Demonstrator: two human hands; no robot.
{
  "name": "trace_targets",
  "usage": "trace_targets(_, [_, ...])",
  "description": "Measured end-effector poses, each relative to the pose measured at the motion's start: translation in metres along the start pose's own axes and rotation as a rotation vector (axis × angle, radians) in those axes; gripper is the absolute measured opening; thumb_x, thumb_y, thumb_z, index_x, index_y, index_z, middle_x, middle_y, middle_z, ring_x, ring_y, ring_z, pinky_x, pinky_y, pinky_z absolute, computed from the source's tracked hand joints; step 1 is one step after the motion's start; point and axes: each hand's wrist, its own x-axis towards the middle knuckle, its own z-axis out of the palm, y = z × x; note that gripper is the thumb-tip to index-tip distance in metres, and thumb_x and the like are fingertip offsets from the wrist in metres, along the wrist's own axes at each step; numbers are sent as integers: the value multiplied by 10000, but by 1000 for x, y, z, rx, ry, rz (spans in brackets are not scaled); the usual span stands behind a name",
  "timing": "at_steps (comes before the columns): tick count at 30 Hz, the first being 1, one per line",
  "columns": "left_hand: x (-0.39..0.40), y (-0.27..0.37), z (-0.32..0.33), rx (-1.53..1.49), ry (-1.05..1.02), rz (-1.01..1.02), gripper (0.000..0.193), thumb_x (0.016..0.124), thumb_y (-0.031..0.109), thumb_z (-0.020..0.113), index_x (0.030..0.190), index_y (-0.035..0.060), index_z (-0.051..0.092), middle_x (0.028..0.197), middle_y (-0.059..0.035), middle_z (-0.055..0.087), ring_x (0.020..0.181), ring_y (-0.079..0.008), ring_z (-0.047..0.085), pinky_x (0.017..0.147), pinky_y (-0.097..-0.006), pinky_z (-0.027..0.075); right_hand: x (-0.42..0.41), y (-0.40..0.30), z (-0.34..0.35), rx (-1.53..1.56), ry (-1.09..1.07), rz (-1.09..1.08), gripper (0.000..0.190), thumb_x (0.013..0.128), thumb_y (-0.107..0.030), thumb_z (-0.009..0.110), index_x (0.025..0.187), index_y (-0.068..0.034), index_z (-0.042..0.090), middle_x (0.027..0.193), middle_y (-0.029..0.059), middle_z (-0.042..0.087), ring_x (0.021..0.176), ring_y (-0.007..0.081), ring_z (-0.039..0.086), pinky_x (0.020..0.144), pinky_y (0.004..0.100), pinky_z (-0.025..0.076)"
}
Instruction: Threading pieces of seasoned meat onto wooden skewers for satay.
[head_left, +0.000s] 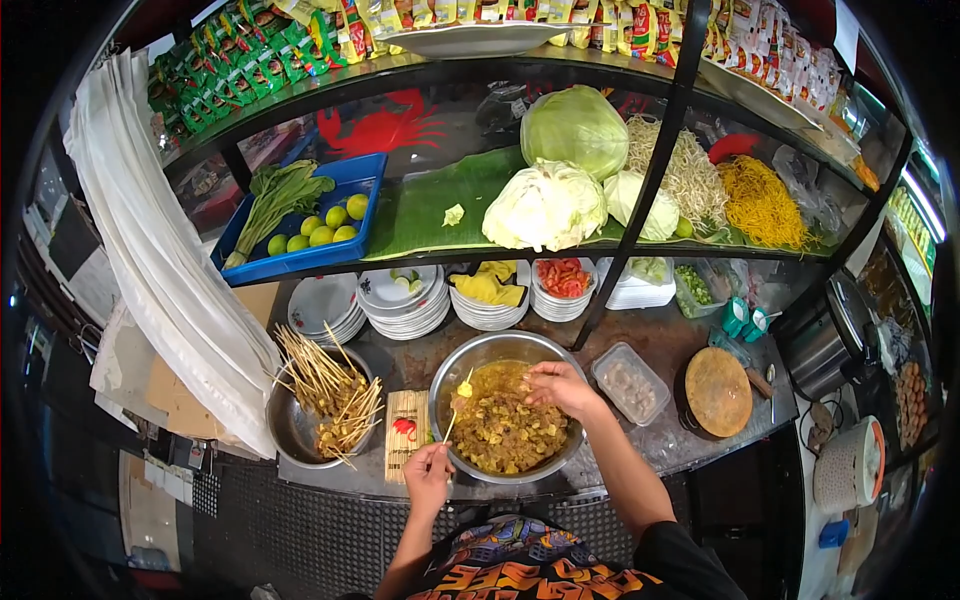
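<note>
My left hand (430, 474) pinches the lower end of a thin bamboo skewer (451, 424) over the left rim of a large steel bowl (448, 361). Yellow-coated meat pieces (464, 390) sit near the skewer's tip. The bowl holds marinated meat chunks (510, 435) in yellow sauce. My right hand (559, 388) is over the bowl's right side, its fingers bent above the meat; whether they hold a piece cannot be told. Left of the bowl lies a pack of bamboo skewers (406, 439). Beyond it, a smaller steel bowl (281, 435) holds many loaded skewers (330, 397).
A plastic tub of pale meat (631, 384) and a round wooden chopping block (718, 391) stand at the right. Stacked plates (405, 315) line the back, under a shelf with cabbage (546, 204) and a blue tray (300, 259). A white curtain (180, 262) hangs at the left.
</note>
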Motion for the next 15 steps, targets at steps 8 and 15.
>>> trace_targets(8, [0,-1,5,-18,0,20,196,892,133,534,932,-40,618,572,-8,531,476,-39,430,446,-184,310,-7,5,3,65,-81,-116,220,789,-11,618,996,-7,544,848,79,616,680,148,621,593,241,481])
trace_targets(15, [-4,1,5,-22,-5,17,179,890,113,532,924,-40,619,577,-5,533,490,-35,438,449,-181,313,-18,-6,19,123,-105,-225,260,793,9,592,1051,-10,572,825,59,621,684,125,594,618,232,481])
